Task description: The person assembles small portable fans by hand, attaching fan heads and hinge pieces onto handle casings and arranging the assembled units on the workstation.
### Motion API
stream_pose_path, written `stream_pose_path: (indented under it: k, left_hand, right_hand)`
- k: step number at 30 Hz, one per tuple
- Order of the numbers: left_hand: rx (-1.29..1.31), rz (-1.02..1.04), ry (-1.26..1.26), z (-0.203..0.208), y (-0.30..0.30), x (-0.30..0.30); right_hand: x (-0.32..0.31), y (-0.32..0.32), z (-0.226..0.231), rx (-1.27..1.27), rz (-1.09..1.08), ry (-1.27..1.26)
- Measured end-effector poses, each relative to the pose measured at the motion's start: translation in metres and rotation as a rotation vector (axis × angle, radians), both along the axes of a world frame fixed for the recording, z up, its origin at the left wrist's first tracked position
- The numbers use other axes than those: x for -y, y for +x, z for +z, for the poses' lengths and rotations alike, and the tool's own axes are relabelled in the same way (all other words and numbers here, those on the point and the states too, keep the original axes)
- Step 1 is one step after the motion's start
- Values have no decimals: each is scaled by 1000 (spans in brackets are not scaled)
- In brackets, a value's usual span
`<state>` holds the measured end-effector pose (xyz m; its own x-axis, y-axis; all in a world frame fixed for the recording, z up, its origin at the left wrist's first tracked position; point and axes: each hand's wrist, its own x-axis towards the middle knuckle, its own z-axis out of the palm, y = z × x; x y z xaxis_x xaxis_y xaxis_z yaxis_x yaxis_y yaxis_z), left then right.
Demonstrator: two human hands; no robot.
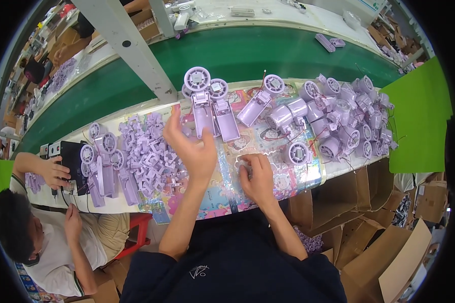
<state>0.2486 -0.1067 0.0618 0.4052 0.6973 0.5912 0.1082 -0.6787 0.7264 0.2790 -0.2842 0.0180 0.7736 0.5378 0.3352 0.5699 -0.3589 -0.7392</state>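
Observation:
My left hand (194,154) is raised over the table with fingers and thumb apart and nothing visible in it. Its thumb overlaps the lower end of a light-purple handle housing (203,113) with a round fan-like head. A second such housing (226,121) lies close beside it. My right hand (258,179) is low over the patterned table cover (222,189), its fingers curled in; whatever they may hold is hidden. Beyond it, another open housing (254,108) has a round head and a thin wire. To its right is a loose round purple head (297,153).
Small purple brackets (149,151) are heaped left of my left hand. Many wired purple heads (346,118) pile up at the right. A green conveyor belt (268,50) runs behind the table, near a metal post (131,50). A co-worker (55,237) sits at left; cardboard boxes (338,197) stand at right.

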Motion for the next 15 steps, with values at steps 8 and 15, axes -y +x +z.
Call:
stream_pose_path:
  k: [8,15]
  left_hand:
    - [-348,-607,83,-36,-81,26]
    - [-354,-514,156,-45,-82,25]
  right_hand:
    - [-3,0,2,54,18,-19]
    - [-34,1,22,-328,149,171]
